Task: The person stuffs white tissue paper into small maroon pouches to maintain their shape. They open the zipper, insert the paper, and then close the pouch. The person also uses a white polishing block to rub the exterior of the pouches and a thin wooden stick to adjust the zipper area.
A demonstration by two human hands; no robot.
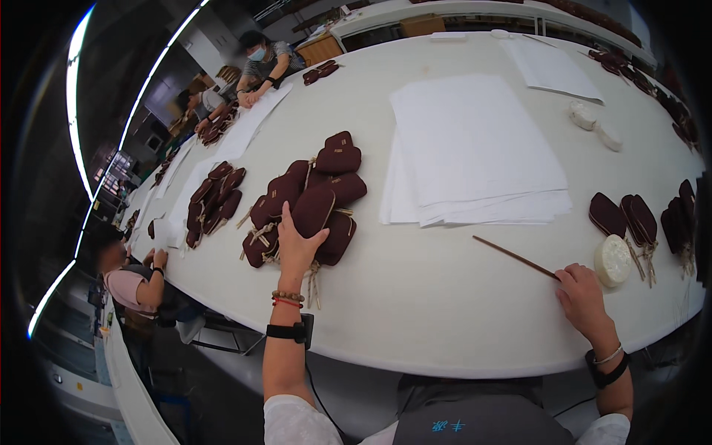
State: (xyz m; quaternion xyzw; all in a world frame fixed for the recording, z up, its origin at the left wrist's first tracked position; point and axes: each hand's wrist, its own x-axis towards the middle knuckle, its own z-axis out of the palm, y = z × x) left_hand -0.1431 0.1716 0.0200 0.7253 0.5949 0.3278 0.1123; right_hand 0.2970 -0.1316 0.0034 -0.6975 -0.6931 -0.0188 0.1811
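A pile of dark maroon drawstring pouches [342, 191] with beige cords lies on the white table, left of the middle. My left hand [297, 248] is on the near side of this pile, thumb and fingers around the lower end of one plump maroon pouch [313, 210]. At the right, my right hand [582, 297] rests low over the table with its fingers curled on the near end of a thin brown stick [512, 255]. The stick points away to the left. Just right of that hand stands a round cream-coloured roll [612, 261].
Stacked white paper sheets [475, 148] cover the table's middle, with more sheets [552, 70] behind. Other maroon pouches [215, 200] lie at the left, and more pouches [641, 219] at the right. Pale rolls [582, 115] sit farther back. Several people [263, 67] work along the left edge.
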